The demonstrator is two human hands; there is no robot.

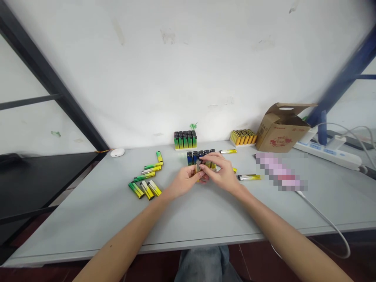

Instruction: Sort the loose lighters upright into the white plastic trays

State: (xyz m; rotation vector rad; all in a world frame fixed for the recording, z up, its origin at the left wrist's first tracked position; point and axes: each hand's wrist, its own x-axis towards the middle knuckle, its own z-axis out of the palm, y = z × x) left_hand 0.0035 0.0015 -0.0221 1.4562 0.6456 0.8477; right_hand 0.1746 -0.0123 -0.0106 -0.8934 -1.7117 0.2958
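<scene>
Both my hands meet over the middle of the table around one silver and yellow lighter (197, 166). My left hand (185, 179) has its fingers closed round the lower part. The fingers of my right hand (219, 168) are bent over its upper end, pinching it. Right behind my hands stands a group of blue-topped lighters (190, 157), partly hidden by my fingers. Loose green, silver and yellow lighters (147, 188) lie to the left. On the right lie a silver and yellow lighter (249, 177) and another lighter (228, 151).
Against the wall stand a tray of green lighters (185, 140) and a tray of orange-yellow lighters (243, 138). An open cardboard box (279, 133) is at the back right, near a power strip (329, 154). A blurred pink object (279, 172) trails a white cable. A white case (117, 152) lies back left.
</scene>
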